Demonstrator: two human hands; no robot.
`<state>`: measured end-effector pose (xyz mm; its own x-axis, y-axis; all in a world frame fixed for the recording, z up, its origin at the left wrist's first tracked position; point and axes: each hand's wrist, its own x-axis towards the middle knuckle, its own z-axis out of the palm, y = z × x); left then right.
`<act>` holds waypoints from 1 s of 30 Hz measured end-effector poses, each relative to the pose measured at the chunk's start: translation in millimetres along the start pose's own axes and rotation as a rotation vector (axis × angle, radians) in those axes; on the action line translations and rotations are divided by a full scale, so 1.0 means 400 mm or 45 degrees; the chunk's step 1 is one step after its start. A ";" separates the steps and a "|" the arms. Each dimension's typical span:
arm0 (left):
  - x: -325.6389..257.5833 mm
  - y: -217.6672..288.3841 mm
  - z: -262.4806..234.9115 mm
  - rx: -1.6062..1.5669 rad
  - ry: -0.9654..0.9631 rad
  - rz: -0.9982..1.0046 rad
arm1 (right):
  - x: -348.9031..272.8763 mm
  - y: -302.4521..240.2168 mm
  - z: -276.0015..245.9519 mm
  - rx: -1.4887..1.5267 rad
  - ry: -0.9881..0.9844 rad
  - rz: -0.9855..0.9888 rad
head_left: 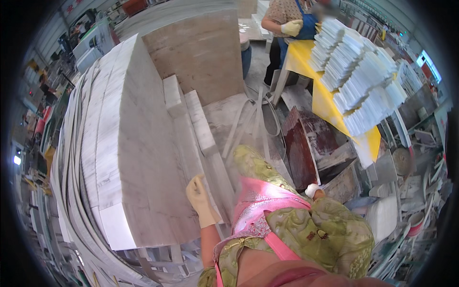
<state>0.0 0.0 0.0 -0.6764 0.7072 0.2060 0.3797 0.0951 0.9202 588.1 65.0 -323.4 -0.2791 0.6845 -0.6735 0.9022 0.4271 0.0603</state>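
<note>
My left hand (200, 197), in a cream glove, hangs beside a ledge of pale stone strips (200, 124). Its fingers are loosely bent and slightly apart, and I see nothing in them. To its left rises a tall block of stacked white-grey marble slabs (148, 158), its broad face turned toward me. My right hand (313, 190) shows only as a small white patch past my green patterned sleeve, close to a dark red-brown open box (302, 153). Its fingers cannot be made out.
Grey straps (71, 158) run along the slab stack's left side. Behind it stands a brown board (196, 52). Stacked white strips (356, 71) lie on a yellow-covered table (325, 103) at the right. A co-worker's gloved hand (291, 27) is beyond. Loose strips (258, 119) lie on the floor.
</note>
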 end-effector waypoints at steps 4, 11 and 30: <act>-0.098 0.015 0.001 -0.182 -0.076 -0.277 | -0.178 -0.075 -0.189 0.424 0.140 0.485; -0.231 0.032 0.039 -0.353 -0.353 -0.865 | -0.391 -0.057 -0.304 0.831 0.128 0.827; -0.495 0.367 0.572 -0.117 -1.653 -0.372 | -0.779 0.230 0.161 1.831 0.147 1.229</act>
<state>334.0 34.2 18.1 0.3817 0.8242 -0.4183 0.2463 0.3455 0.9055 779.4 -147.0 -155.7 0.5302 0.4181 -0.7376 0.2745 -0.9078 -0.3172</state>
